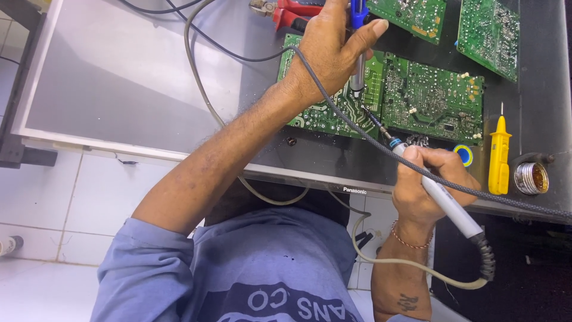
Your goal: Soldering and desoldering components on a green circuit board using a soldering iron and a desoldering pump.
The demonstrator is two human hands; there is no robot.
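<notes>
Over the green board [333, 101], the left hand [325, 50] is gripping a blue pump [357, 36]; the right hand [426, 179] is pinching the iron [438, 197], which should be kept steady on the joint.

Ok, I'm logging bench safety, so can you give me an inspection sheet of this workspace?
Surface: grey flat panel lying flat, dark strip on its right.
Job's things: green circuit board; white pen-shaped soldering iron, tip at the board; blue-handled tool upright over it.
Clutter: yellow tester screwdriver, round metal tin, red-handled pliers, spare green boards.
Hands: left hand grips the blue-handled tool; right hand grips the soldering iron.
Cables: grey braided cable crosses the board and the right hand; beige cord loops off the iron; black leads on the panel.
Surroundings: white tiled floor.
</notes>
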